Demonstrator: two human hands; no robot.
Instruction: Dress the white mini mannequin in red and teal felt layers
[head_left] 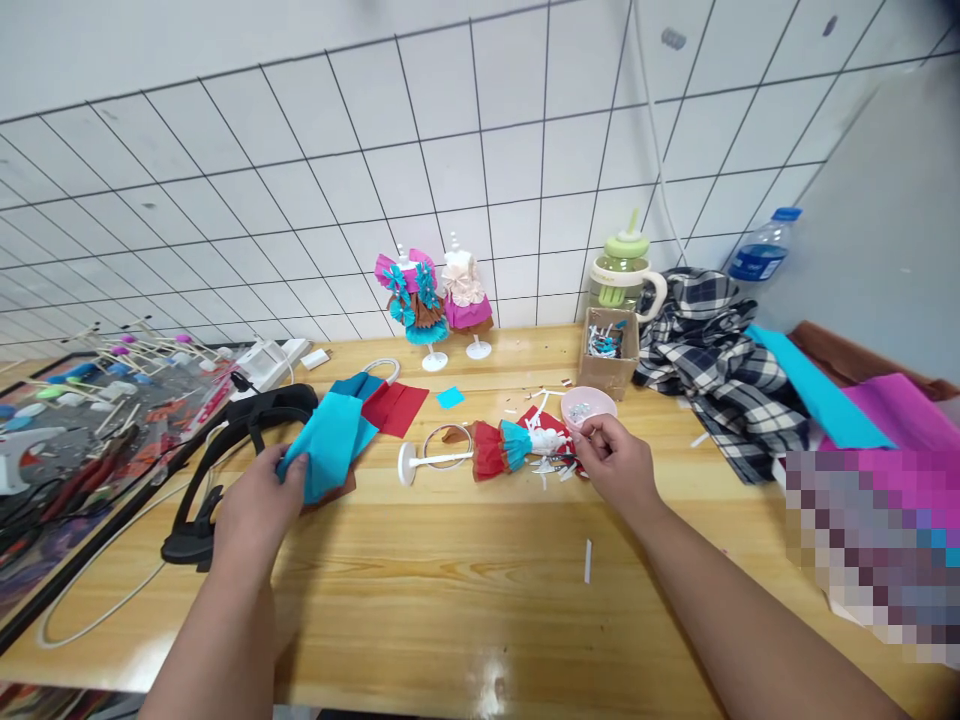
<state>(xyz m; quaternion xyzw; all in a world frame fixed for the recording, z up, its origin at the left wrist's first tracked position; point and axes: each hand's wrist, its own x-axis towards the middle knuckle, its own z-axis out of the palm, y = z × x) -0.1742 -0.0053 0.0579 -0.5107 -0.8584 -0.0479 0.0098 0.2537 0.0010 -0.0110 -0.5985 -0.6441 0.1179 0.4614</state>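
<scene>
Fingers (287,476) of your left hand (251,505) are clamped on a turquoise sheet (334,432) above the desk (450,590), while your right hand (619,462) has its fingers pinched together at the top of the skirted mannequin (499,448), which lies flat beside the pink bowl (590,406).

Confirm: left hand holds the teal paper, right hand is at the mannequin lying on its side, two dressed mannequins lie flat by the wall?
No. The head view shows the two dressed mannequins standing upright by the wall, not flat. Left hand holds the teal paper; right hand is at the mannequin lying on its side.
</scene>
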